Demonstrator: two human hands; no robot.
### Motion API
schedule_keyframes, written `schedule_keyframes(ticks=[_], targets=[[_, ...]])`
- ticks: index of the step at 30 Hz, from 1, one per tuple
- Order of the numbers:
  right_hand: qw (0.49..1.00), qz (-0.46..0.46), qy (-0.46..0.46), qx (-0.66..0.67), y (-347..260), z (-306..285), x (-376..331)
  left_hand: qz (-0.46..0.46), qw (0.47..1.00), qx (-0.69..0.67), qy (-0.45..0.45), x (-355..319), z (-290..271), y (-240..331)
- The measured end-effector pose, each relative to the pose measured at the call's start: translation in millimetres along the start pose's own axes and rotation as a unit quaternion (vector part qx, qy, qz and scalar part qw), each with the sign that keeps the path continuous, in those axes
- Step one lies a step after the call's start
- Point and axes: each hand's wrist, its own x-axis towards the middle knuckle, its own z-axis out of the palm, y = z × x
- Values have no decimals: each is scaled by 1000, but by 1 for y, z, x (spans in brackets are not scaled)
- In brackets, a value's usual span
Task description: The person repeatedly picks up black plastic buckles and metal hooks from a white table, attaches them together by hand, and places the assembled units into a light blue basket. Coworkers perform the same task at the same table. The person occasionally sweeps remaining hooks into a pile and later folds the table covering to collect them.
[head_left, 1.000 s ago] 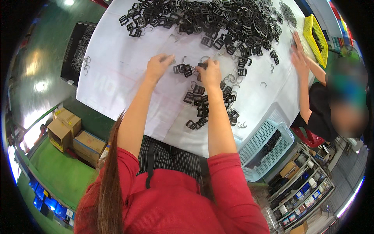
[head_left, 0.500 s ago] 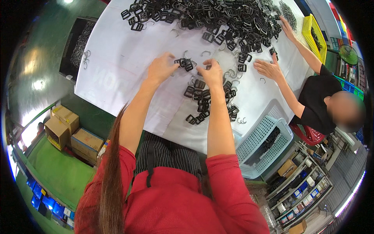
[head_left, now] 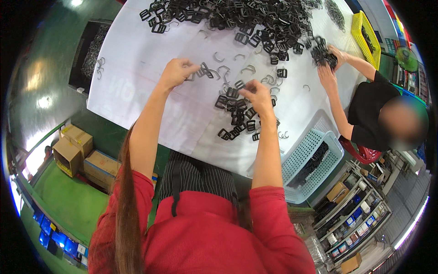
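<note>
My left hand (head_left: 177,74), over the white tabletop, is closed with its fingertips on a couple of black slide buckles (head_left: 205,71). To its right, my right hand (head_left: 258,95) pinches a single black buckle (head_left: 239,85) at the upper edge of a small pile of similar buckles (head_left: 237,112). Bent wire hooks (head_left: 223,72) of grey metal lie scattered between and beyond my hands. A much larger heap of black buckles (head_left: 255,20) covers the far side of the table.
At the right, a co-worker's hands (head_left: 329,68) hold a clump of buckles. A light blue basket (head_left: 292,194) stands by the table's right edge, a yellow basket (head_left: 360,34) farther off. Left of the table sits a dark tray (head_left: 78,68) of metal pieces; cardboard boxes (head_left: 98,166) are below.
My hands have moved apart: the left slightly leftward with its buckles, the right down and rightward to the small pile. The co-worker's hands have come together around a clump of buckles.
</note>
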Motion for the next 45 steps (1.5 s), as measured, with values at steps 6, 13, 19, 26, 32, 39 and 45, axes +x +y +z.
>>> schedule_keyframes(ticks=[6,13,19,26,32,39,45], targets=[[965,-44,2,-258,-11,27,-11,-24,991,-97,-88,-18,-1,1],[967,-76,33,-241,5,32,-13,-19,990,-136,-27,-50,23,10],[995,-47,68,-64,56,-12,-59,24,993,-117,-2,-76,113,16],[952,93,281,74,149,-144,-245,184,967,-39,-170,-139,327,51],[905,206,361,-88,238,-201,-323,231,953,-32,-195,-204,454,98],[908,-25,411,-80,164,-155,-217,296,933,99,181,-66,314,37],[952,-101,265,-117,79,-46,-56,113,903,327,255,-26,238,13]])
